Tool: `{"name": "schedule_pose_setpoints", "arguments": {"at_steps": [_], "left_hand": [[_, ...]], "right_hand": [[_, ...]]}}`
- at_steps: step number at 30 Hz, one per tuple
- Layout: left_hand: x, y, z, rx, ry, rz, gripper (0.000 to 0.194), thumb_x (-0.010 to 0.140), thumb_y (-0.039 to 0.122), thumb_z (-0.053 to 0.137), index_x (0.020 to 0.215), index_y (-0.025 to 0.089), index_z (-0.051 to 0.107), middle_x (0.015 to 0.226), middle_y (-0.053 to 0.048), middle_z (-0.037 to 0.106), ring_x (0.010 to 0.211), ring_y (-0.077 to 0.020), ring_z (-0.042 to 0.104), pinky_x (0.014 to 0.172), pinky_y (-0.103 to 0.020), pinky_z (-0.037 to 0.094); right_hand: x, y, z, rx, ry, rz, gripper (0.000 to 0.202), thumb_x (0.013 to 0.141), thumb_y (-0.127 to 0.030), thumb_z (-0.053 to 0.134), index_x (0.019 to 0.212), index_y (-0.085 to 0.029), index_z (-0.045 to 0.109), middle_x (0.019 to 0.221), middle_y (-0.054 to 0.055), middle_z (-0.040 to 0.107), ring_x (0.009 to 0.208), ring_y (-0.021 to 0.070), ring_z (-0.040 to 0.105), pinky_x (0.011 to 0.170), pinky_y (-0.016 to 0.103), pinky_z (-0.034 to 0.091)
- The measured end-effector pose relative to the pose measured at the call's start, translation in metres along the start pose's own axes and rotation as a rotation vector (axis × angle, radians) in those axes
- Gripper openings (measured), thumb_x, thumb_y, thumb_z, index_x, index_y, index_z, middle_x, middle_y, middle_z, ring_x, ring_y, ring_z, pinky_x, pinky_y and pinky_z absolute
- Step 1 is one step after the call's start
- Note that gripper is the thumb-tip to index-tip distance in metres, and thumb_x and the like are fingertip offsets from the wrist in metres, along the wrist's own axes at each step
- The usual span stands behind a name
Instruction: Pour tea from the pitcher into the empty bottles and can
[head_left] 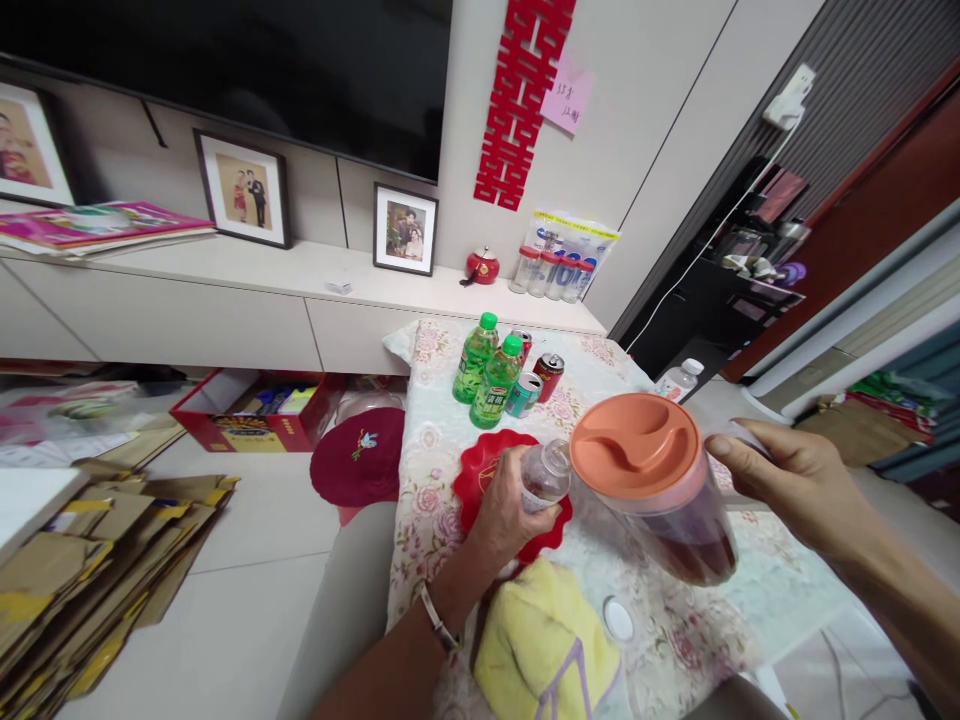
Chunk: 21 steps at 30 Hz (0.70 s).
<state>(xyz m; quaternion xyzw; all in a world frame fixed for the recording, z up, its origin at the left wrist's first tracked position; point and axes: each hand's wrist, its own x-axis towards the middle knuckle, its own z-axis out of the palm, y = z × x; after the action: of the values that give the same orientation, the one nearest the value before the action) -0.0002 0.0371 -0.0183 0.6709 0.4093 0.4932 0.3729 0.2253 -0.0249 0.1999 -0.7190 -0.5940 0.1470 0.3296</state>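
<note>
pitcher (660, 490) tilted beside bottle (545, 473), near table edge (401, 520)

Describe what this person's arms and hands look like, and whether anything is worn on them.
Both forearms are bare, with no sleeves in view. The left hand has a thin, pale metallic-looking bracelet at the wrist. The right hand shows no rings, watch or gloves, and its wrist is bare too.
</note>
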Motion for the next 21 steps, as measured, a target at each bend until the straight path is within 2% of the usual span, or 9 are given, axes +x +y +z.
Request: {"name": "schedule_pose_setpoints", "arguments": {"at_steps": [4, 11, 21], "left_hand": [[0.0003, -0.0004, 0.0004, 0.005, 0.006, 0.001, 0.069, 0.064, 0.02, 0.076, 0.125, 0.03, 0.045, 0.124, -0.01, 0.067, 0.119, -0.0344, 0.068, 0.103, -0.051, 0.058], [0.0007, -0.0003, 0.0008, -0.005, -0.004, -0.012, 0.07, 0.064, 0.02, 0.076, 0.126, 0.026, 0.045, 0.125, -0.014, 0.066, 0.119, -0.0356, 0.067, 0.102, -0.053, 0.058], [0.0006, 0.0009, -0.0006, -0.002, 0.003, -0.014, 0.069, 0.063, 0.02, 0.078, 0.126, 0.029, 0.049, 0.119, -0.009, 0.069, 0.111, -0.0333, 0.07, 0.096, -0.047, 0.061]], "right_hand": [[0.0005, 0.0015, 0.0003, -0.002, 0.006, 0.008, 0.068, 0.065, -0.085, 0.07, 0.054, -0.022, 0.048, 0.06, -0.003, 0.033, 0.058, 0.0136, 0.032, 0.051, 0.026, 0.027], [0.0002, 0.0005, 0.0012, 0.017, 0.004, -0.004, 0.068, 0.065, -0.084, 0.071, 0.053, -0.023, 0.044, 0.06, -0.004, 0.03, 0.057, 0.013, 0.03, 0.05, 0.026, 0.025], [0.0013, 0.0013, 0.0012, 0.003, -0.006, -0.013, 0.067, 0.067, -0.084, 0.07, 0.054, -0.022, 0.047, 0.06, -0.004, 0.032, 0.057, 0.0134, 0.031, 0.05, 0.026, 0.026]]}}
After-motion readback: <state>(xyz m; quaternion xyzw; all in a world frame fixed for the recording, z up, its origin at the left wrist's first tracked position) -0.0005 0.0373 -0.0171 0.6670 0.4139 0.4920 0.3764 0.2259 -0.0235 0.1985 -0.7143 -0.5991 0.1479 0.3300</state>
